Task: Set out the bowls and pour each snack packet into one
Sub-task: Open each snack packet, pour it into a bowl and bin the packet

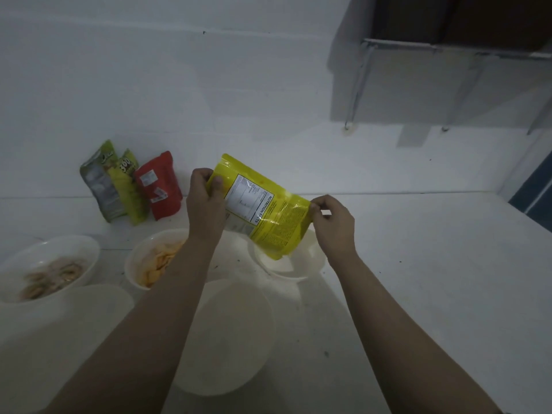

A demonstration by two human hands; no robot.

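Two forearms in view, both bare from wrist to frame edge; no sleeve visible. Left hand (206,201) and right hand (334,222): bare, ungloved. Fingernails short. Lighting dim.

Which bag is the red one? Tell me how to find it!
Look at the white wall behind the counter, on the left side. Three bags lean there in a row. The red bag is the rightmost, beside the two green bags, and the only red one; the yellow bag is up in the hands instead.
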